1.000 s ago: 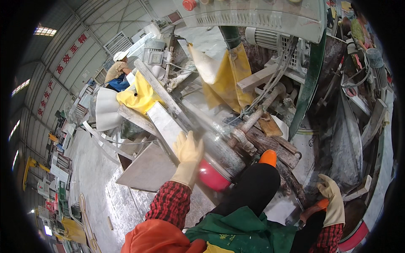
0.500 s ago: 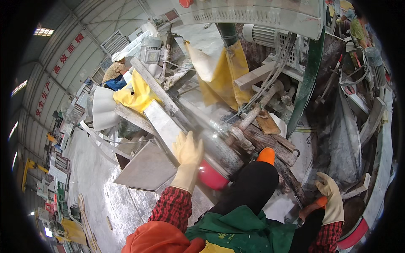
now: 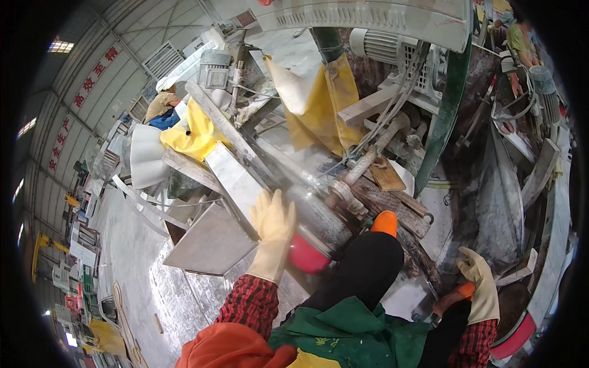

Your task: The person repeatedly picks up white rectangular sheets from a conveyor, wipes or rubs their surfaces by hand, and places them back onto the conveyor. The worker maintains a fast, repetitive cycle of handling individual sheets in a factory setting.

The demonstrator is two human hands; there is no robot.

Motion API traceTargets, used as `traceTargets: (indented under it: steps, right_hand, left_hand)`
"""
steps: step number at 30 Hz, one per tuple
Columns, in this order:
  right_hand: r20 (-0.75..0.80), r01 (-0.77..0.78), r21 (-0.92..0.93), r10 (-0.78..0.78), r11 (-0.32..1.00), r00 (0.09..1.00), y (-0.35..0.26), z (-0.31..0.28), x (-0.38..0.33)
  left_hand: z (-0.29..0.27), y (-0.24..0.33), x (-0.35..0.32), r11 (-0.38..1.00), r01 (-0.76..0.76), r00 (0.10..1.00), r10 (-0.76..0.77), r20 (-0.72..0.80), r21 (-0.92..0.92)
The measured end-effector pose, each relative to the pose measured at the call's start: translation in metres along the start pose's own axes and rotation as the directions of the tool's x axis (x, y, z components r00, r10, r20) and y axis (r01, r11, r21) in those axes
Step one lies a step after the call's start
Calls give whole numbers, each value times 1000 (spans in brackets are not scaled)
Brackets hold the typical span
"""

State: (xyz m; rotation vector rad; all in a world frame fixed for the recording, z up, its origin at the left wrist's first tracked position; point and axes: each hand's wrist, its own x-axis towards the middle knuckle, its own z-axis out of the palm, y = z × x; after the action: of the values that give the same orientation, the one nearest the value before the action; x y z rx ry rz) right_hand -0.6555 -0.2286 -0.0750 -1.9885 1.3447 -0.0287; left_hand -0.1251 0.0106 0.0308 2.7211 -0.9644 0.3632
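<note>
My left hand (image 3: 274, 224), in a cream rubber glove, rests with fingers stretched out at the near end of a long, pale flat board (image 3: 236, 175). Beside it on the right runs a wet-looking grey cylinder (image 3: 319, 211), part of a dusty machine. A red rounded object (image 3: 307, 254) sits just below that cylinder, near my wrist. My right hand (image 3: 481, 282), gloved alike, hangs low at the right with loosely bent fingers apart. Nothing shows in its grasp. It is nearest to my dark-trousered leg and an orange-and-brown piece (image 3: 454, 297).
Yellow sheets (image 3: 325, 110) hang beyond the cylinder, and a yellow cloth (image 3: 193, 132) drapes over the board's far end. A grey motor (image 3: 383, 48) and cables stand ahead. A square grey plate (image 3: 211, 239) juts out left. Another person (image 3: 162, 104) works at the far left.
The whole view has shifted slightly. My left hand keeps its place at the board's end, and my right hand has barely moved.
</note>
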Motion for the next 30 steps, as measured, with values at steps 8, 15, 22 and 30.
traceTargets:
  steps: [8, 15, 22, 30]
  right_hand:
    - [28, -22, 101, 19, 995, 999, 1, -1, 0]
    - [12, 15, 85, -16, 996, 1000, -10, -2, -2]
    - [5, 4, 107, -5, 994, 1000, 4, 2, 3]
    - [28, 9, 130, -12, 991, 1000, -5, 0, 0]
  left_hand:
    - [1, 5, -5, 999, -48, 997, 48, -57, -1]
    - [1, 4, -12, 996, -84, 991, 83, -102, 1]
    - [4, 7, -17, 997, -81, 993, 82, -82, 12]
    - [4, 10, -25, 984, -171, 961, 176, -212, 39]
